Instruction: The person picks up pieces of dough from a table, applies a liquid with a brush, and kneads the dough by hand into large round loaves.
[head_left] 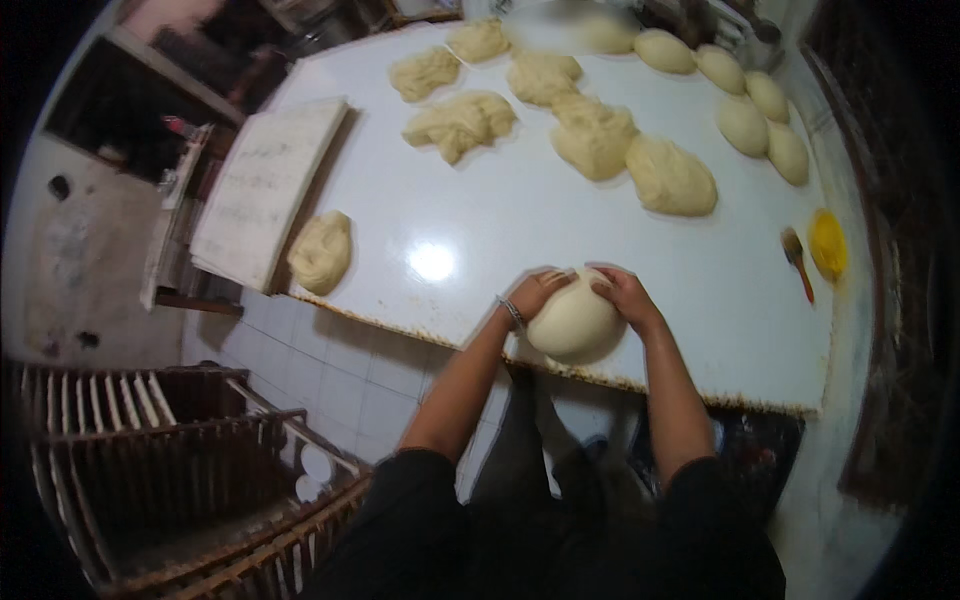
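Observation:
A smooth, rounded ball of dough [574,322] rests on the white table close to its front edge. My left hand [541,293] curves around its far left side, a bracelet on that wrist. Around the far right side curls my right hand [625,296]. Both sets of fingers press on the dough's far side, and some fingertips are hidden behind it. Beyond my hands lies a rough lump of dough [672,177], touching another rough lump [594,137].
More rough dough lumps [460,124] lie at the far side, one lump [321,252] near the left edge. Several smooth dough balls [743,127] sit far right. A brush [797,262] lies beside a yellow bowl [827,245]. Stacked boards [266,185] flank the left; a wooden rack [190,470] stands below.

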